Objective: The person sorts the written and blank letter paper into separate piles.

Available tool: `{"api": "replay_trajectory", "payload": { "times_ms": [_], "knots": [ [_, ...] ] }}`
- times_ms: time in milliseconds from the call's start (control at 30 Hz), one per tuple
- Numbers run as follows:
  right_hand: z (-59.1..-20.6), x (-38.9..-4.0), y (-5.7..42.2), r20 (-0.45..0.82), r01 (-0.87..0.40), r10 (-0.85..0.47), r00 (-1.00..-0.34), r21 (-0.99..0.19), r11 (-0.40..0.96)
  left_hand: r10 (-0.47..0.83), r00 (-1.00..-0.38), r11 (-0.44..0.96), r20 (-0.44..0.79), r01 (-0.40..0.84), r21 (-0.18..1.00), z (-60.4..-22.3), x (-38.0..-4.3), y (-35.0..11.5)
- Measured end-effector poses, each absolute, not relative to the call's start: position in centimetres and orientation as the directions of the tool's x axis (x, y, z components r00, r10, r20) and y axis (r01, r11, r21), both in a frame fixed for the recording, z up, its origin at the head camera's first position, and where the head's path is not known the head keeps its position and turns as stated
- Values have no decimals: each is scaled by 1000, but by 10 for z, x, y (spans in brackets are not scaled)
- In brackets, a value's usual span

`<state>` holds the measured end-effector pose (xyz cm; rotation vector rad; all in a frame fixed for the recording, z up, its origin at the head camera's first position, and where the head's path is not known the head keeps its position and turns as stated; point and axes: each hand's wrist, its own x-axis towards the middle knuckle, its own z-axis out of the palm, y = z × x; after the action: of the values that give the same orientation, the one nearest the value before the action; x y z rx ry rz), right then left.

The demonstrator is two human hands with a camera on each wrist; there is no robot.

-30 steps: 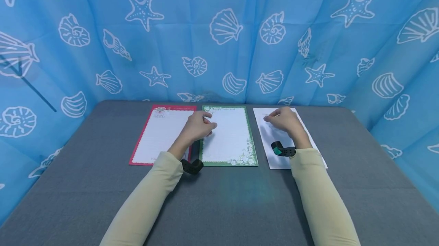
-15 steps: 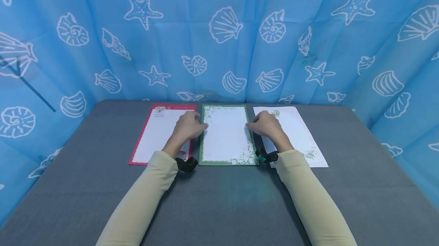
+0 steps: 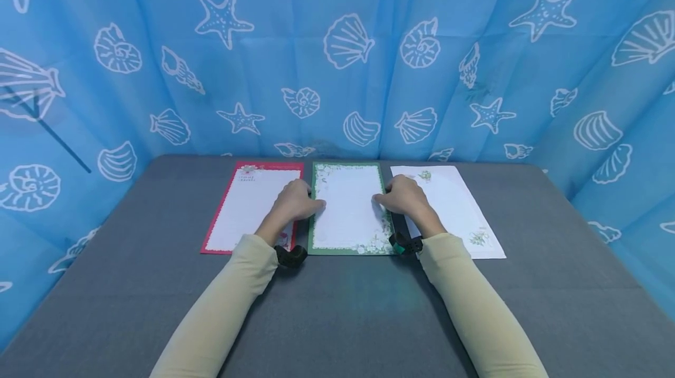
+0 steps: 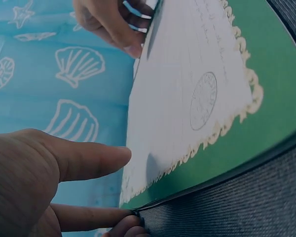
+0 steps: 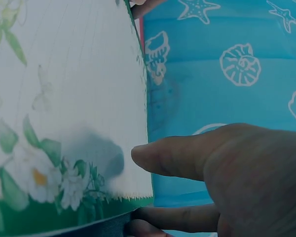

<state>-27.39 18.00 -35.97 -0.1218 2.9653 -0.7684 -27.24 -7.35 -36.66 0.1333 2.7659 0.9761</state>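
A sheet of letter paper with a green floral border (image 3: 349,211) lies flat in the middle. At its left edge is my left hand (image 3: 293,202), thumb stretched over the sheet and the other fingers low beside the edge. My right hand (image 3: 407,197) mirrors this at the right edge. In the left wrist view, a gap shows between the left thumb (image 4: 101,160) and the index finger down at the green border. The right wrist view shows the right thumb (image 5: 172,154) above the paper, its shadow falling on the sheet, with fingertips right at the edge.
A red-bordered sheet (image 3: 242,208) lies to the left, partly covered by the left hand. To the right is a white sheet (image 3: 459,208) with small green plant prints. All rest on a grey tabletop (image 3: 337,313) before a blue seashell-print curtain (image 3: 337,85).
My right hand has moved left from over the white sheet to the green-bordered sheet's right edge. My left hand has drawn back to the left edge. The sheets look unmoved.
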Motion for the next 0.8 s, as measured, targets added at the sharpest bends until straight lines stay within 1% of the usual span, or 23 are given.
{"api": "replay_trajectory", "payload": {
  "times_ms": [200,467,700,800],
  "knots": [
    [-358,-273,177,-60,-61,-100,-993,-473,879,164,-972,779,-168,23,627,-365,-271,-72],
    [-354,-270,175,-67,-70,-114,-991,-469,880,171,-976,770,-136,47,636,-362,-269,-72],
    [-352,-269,174,-78,-58,-106,-991,-464,884,139,-980,759,-145,11,651,-358,-267,-72],
    [-351,-269,174,-66,-60,-102,-993,-466,883,126,-984,757,-129,11,654,-358,-267,-73]
  ]
}}
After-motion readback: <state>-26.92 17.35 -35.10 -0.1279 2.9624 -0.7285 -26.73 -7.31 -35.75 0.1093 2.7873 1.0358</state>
